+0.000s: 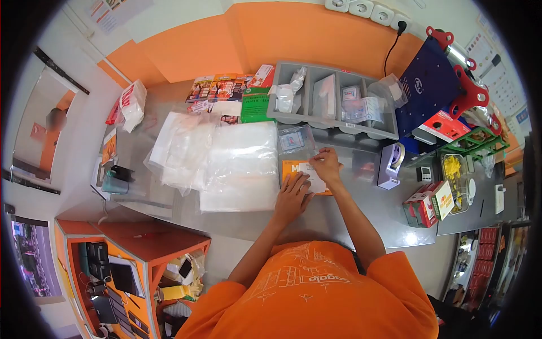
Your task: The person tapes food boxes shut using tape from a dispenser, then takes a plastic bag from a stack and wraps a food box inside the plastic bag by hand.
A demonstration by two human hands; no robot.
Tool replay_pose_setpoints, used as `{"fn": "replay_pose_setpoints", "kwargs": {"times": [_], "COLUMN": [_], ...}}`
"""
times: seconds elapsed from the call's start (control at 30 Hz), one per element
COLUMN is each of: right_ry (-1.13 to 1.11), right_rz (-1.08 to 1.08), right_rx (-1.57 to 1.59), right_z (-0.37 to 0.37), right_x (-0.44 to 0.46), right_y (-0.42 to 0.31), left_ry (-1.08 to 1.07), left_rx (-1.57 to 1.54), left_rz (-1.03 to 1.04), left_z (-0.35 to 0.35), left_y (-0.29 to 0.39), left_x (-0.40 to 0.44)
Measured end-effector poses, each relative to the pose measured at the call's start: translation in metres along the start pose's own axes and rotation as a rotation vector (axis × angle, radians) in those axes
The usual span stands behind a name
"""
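Note:
On the steel table lies an orange card or packet [289,168] marked with a large "M". A white paper slip [316,179] with small print covers part of it. My left hand [293,195] rests flat on its lower left, fingers stretched out. At the slip's upper right edge, my right hand [326,165] is closed in a pinch; what is between the fingertips is hidden. Just above the hands is a clear plastic bag [294,140] with a blue-and-white printed label. To the left, a stack of clear plastic bags [240,166] lies close to my left hand.
A grey divided tray [307,93] holding bags and packets stands behind. On the right are a tape dispenser [390,165], a small box [442,200] and a blue machine with red handles [427,85]. A green packet [256,105] and more plastic bags [183,150] lie left.

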State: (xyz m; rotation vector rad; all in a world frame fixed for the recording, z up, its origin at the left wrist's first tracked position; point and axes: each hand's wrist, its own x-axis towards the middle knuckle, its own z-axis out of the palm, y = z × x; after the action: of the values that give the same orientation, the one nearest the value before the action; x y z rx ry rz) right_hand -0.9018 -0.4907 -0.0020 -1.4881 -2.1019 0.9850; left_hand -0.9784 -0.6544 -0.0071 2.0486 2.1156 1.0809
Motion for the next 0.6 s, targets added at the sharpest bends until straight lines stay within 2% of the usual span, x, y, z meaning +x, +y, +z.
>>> {"fn": "replay_pose_setpoints", "kwargs": {"times": [0.4, 0.6], "right_ry": [0.114, 0.081], "right_rz": [-0.249, -0.152], "right_rx": [-0.044, -0.051], "right_z": [0.005, 0.001], "right_x": [-0.013, -0.005], "right_y": [0.001, 0.005], "left_ry": [-0.026, -0.032], "left_rx": [0.005, 0.008], "left_rz": [0.015, 0.02], "left_z": [-0.002, -0.001], "left_y": [-0.003, -0.004], "left_x": [0.0, -0.001]}}
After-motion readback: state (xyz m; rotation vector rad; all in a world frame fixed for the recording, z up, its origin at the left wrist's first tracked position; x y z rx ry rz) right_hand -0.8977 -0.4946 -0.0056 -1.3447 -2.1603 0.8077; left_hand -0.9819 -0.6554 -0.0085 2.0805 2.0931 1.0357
